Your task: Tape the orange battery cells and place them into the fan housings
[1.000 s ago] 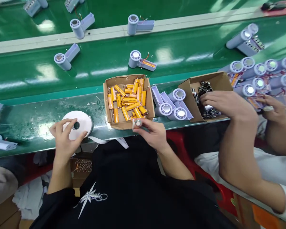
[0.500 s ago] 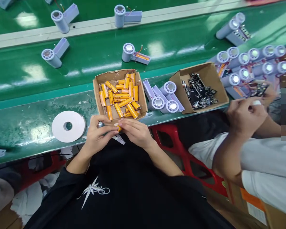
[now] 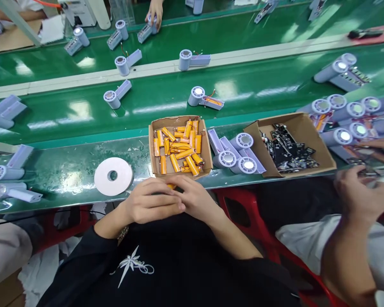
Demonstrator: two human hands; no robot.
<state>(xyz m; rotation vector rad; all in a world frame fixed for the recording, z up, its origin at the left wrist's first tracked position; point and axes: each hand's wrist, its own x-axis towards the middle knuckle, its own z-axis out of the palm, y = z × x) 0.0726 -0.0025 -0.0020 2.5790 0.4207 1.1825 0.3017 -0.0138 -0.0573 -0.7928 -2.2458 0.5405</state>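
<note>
My left hand (image 3: 152, 201) and my right hand (image 3: 193, 197) meet just in front of the box of batteries. Between them a yellow-wrapped battery (image 3: 172, 186) is mostly hidden, with only a bit of yellow showing. The left fingers lie across the right fingertips, and both hands are closed around the battery. Right behind them, a cardboard box (image 3: 207, 149) holds several more yellow batteries with thin wires. A white roll of tape (image 3: 103, 177) lies flat on the green bench to the left of my hands.
Lilac fan housings (image 3: 226, 158) stand right of the battery box, beside a carton (image 3: 326, 155) of black circuit boards. More housings rest along the green conveyor (image 3: 160, 100). A co-worker's hands (image 3: 365, 189) work at the right; another person's hand (image 3: 155, 13) touches a housing across the line.
The view has tilted up and shifted left, so everything appears lower and further right. My left fingers have folded over the battery, and the white strip under my hands is out of sight.
</note>
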